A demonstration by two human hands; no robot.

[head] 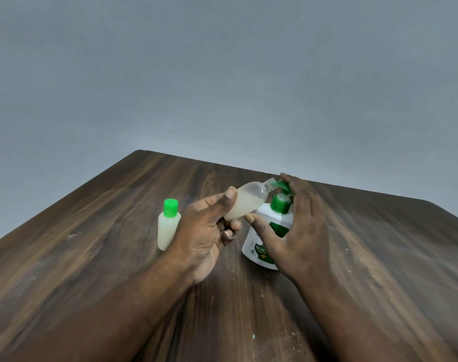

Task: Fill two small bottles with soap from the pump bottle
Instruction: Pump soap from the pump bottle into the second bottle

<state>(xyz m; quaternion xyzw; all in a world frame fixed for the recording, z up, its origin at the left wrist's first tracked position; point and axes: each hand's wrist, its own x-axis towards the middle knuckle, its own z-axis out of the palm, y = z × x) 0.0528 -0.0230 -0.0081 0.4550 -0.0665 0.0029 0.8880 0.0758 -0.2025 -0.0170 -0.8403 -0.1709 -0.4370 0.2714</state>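
Tilted small bottle in left hand, at pump nozzle

The dark wooden table bears a capped small bottle (upright); the pump bottle stands near.

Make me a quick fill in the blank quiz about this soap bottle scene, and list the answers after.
1. The left hand grips a tilted small bottle that has no ____.
2. The right hand rests on the pump of the ____-bodied pump bottle.
3. The capped bottle stands upright on the table, its cap coloured ____.

Missing words: cap; white; green.
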